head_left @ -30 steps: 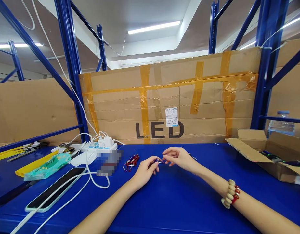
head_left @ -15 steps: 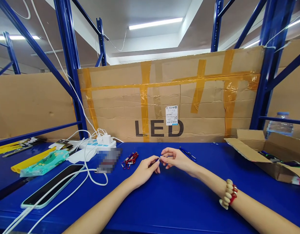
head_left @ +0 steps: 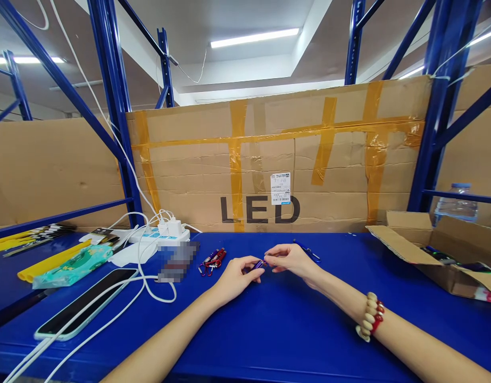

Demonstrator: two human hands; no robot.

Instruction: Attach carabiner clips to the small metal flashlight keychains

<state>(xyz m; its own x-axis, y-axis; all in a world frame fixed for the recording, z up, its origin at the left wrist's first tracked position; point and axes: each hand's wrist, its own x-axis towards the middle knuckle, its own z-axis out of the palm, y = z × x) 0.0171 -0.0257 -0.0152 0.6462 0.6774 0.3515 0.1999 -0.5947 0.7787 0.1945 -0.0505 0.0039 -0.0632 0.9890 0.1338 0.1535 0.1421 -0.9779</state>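
Observation:
My left hand [head_left: 241, 274] is closed around a small blue metallic tube [head_left: 259, 264], which looks like a keychain flashlight; the fingers cover much of it. Thumb and fingertips of my right hand [head_left: 287, 259] pinch at its right end, where a tiny part is too small to make out. To the left of my left hand lies a small pile of red and purple keychain flashlights [head_left: 213, 261] with carabiner clips. Behind my right hand, a dark blue clip-like piece [head_left: 308, 251] rests on the blue tabletop [head_left: 285, 330].
A phone [head_left: 88, 303] with white cables lies at left, near a power strip [head_left: 165, 234], a teal packet [head_left: 75, 266] and yellow tubes [head_left: 53, 260]. An open cardboard box [head_left: 413, 252] holding dark items stands at right. A large cardboard sheet [head_left: 189, 175] walls the back.
The blue tube now shows between my hands, where it was mostly hidden before. My left hand has turned slightly, and my right fingers have shifted a little.

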